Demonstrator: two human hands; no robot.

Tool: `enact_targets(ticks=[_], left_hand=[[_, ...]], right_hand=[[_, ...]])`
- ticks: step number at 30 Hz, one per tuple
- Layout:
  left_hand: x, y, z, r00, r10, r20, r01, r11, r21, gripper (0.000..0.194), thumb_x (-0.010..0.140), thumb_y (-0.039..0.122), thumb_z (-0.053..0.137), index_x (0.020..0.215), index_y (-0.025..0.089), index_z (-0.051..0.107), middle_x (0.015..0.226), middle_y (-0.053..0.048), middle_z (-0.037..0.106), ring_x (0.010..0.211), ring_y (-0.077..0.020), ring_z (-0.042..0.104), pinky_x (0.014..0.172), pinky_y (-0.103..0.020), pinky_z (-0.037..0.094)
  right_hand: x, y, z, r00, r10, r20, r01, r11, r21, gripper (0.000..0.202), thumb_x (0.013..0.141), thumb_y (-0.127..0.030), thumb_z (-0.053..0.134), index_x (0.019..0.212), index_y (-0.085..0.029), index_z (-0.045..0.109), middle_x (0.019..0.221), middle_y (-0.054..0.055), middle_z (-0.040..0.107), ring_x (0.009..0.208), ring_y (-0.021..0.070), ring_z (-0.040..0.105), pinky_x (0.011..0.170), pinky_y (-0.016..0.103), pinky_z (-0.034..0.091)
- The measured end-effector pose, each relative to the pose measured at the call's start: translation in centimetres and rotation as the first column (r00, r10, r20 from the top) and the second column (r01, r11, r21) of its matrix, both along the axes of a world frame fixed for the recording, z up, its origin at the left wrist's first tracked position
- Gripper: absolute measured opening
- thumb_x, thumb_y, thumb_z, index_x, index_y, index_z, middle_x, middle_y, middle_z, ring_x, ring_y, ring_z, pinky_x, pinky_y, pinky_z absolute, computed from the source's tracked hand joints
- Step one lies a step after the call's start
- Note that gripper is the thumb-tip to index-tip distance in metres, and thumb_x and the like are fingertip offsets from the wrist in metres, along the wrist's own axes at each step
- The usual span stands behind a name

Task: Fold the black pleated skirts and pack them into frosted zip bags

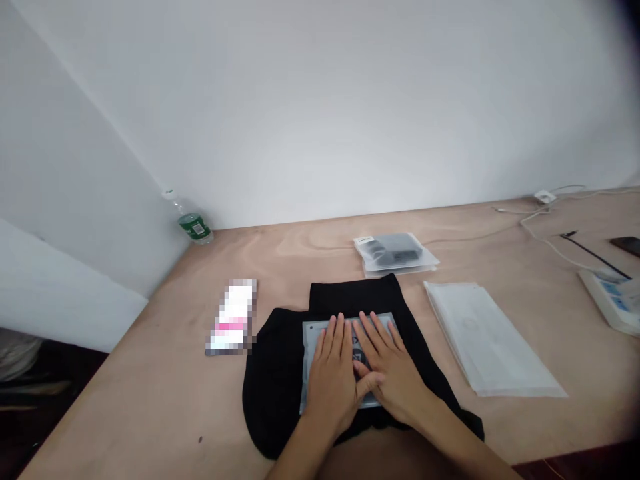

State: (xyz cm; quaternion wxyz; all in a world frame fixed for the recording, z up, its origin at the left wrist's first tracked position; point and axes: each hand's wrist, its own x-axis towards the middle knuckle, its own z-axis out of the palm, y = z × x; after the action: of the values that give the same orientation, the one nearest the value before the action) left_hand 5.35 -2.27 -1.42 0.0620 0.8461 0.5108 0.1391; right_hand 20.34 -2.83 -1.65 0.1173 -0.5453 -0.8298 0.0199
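Observation:
A frosted plastic bag with something dark inside lies on a spread black cloth garment. Pressed flat on the left part of the bag is my left hand, its fingers stretched forward. My right hand rests flat on the bag's right part, fingers slightly spread. The thumbs cross near the middle, and the two hands cover most of the bag. Neither hand grips anything.
Behind the garment sits a second filled frosted bag. To the right lies a stack of flat frosted bags. A phone with a blurred screen is at left. A bottle stands in the corner; cables and a white device are far right.

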Motion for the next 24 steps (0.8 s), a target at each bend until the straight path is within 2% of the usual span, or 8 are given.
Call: enact_targets(ticks=[8,13,15,18,19,21,23,24], left_hand=[[-0.9,0.5,0.0,0.999,0.036,-0.012,-0.037,0.997,-0.064,0.089,0.077,0.069,0.035,0.140,0.008,0.020,0.146,-0.018,0.021,0.135,-0.0284,0.016,0.107,-0.047,0.024],[-2.9,0.7,-0.2,0.995,0.068,-0.069,-0.071,0.997,-0.034,0.084,0.080,0.065,0.034,0.140,0.008,0.020,0.145,-0.018,0.026,0.134,-0.0293,0.020,0.107,-0.052,0.020],[-3.7,0.8,-0.2,0.995,0.067,-0.078,-0.070,0.997,-0.036,0.081,0.081,0.063,0.034,0.140,0.009,0.021,0.145,-0.017,0.025,0.134,-0.0297,0.020,0.106,-0.054,0.019],[-4.6,0.9,0.2,0.998,0.046,-0.042,-0.049,0.996,-0.069,0.072,0.085,0.057,0.034,0.140,0.011,0.024,0.145,-0.016,0.024,0.135,-0.0283,0.018,0.107,-0.053,0.019],[-4.7,1.0,0.4,0.999,0.043,-0.010,-0.043,0.995,-0.088,0.067,0.087,0.054,0.032,0.139,0.012,0.024,0.146,-0.015,0.025,0.135,-0.0269,0.017,0.107,-0.053,0.019],[-5.0,1.0,0.8,0.995,0.056,0.083,-0.046,0.992,-0.118,0.056,0.091,0.046,0.028,0.139,0.017,0.025,0.146,-0.011,0.027,0.136,-0.0237,0.017,0.107,-0.052,0.019],[-5.1,1.0,1.5,0.977,0.083,0.196,-0.061,0.991,-0.117,0.049,0.093,0.041,0.026,0.138,0.022,0.027,0.145,-0.008,0.031,0.136,-0.0216,0.019,0.107,-0.052,0.017],[-5.2,1.0,1.9,0.963,0.095,0.252,-0.071,0.992,-0.101,0.047,0.093,0.040,0.026,0.137,0.025,0.029,0.144,-0.007,0.033,0.135,-0.0214,0.020,0.107,-0.053,0.016]], right_hand=[[0.0,0.0,-0.4,0.999,-0.041,-0.001,0.041,0.999,-0.007,0.064,0.088,-0.049,0.032,0.141,-0.013,0.024,0.148,0.013,0.019,0.135,0.0325,0.009,0.105,0.050,0.026],[-0.1,0.0,-0.2,0.999,-0.054,0.000,0.054,0.998,0.022,0.065,0.088,-0.048,0.035,0.140,-0.010,0.027,0.147,0.017,0.020,0.134,0.0345,0.012,0.104,0.050,0.026],[0.3,-0.5,0.4,1.000,-0.012,-0.003,0.012,0.999,0.032,0.069,0.086,-0.053,0.037,0.139,-0.011,0.028,0.146,0.018,0.021,0.133,0.0368,0.014,0.102,0.053,0.028],[1.1,-1.8,1.4,0.981,0.194,0.004,-0.194,0.980,0.046,0.072,0.079,-0.057,0.048,0.138,-0.021,0.030,0.145,0.011,0.028,0.131,0.0391,0.022,0.098,0.059,0.031],[1.4,-2.4,1.6,0.963,0.268,0.000,-0.267,0.962,0.059,0.067,0.078,-0.053,0.052,0.136,-0.023,0.034,0.143,0.008,0.034,0.129,0.0374,0.027,0.098,0.058,0.032],[1.8,-3.4,1.8,0.937,0.348,-0.041,-0.340,0.931,0.131,0.044,0.082,-0.036,0.055,0.124,-0.024,0.049,0.132,0.003,0.050,0.122,0.0296,0.040,0.099,0.051,0.035],[1.9,-4.1,2.0,0.924,0.366,-0.107,-0.332,0.910,0.247,0.023,0.083,-0.017,0.051,0.104,-0.020,0.061,0.115,0.001,0.063,0.111,0.0217,0.051,0.096,0.041,0.039],[1.9,-4.2,2.2,0.920,0.368,-0.137,-0.315,0.900,0.303,0.020,0.083,-0.011,0.049,0.096,-0.018,0.062,0.107,0.002,0.066,0.107,0.0196,0.054,0.094,0.037,0.041]])
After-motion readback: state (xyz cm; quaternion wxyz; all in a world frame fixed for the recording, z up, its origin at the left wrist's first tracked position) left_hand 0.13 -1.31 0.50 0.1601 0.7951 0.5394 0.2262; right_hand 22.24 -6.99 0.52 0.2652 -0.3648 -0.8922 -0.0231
